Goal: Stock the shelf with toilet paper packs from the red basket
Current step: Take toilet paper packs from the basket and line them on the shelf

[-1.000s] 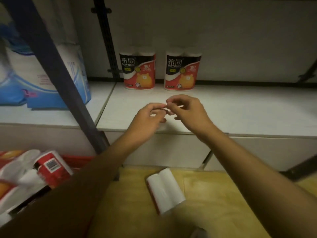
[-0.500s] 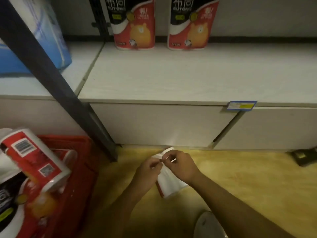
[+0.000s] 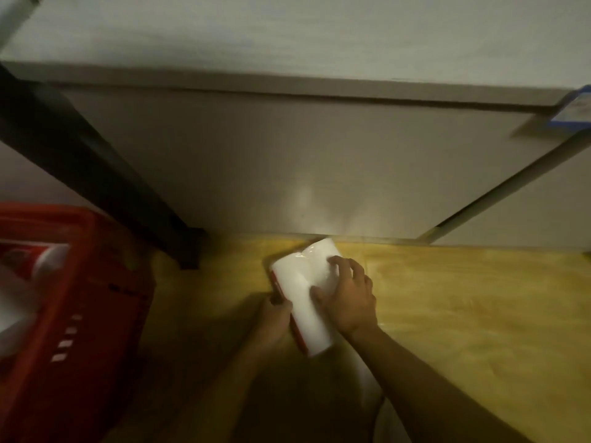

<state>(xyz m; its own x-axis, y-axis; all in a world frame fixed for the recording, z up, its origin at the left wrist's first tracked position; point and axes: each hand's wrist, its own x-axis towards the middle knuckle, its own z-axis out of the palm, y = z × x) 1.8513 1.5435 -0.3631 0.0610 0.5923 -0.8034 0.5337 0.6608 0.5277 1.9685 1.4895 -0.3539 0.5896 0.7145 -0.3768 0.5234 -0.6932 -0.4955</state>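
both hands [image 3: 350,302] grip the toilet paper pack [image 3: 307,295] on the floor; the red basket [image 3: 73,302] is blurred and cut off.

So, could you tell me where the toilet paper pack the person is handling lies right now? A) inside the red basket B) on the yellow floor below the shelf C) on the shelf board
B: the toilet paper pack lies on the yellow floor, gripped by the left hand and right hand, apart from the red basket.

Left hand [image 3: 275,318] gripping, right hand [image 3: 350,298] fingers curled, pressing down.
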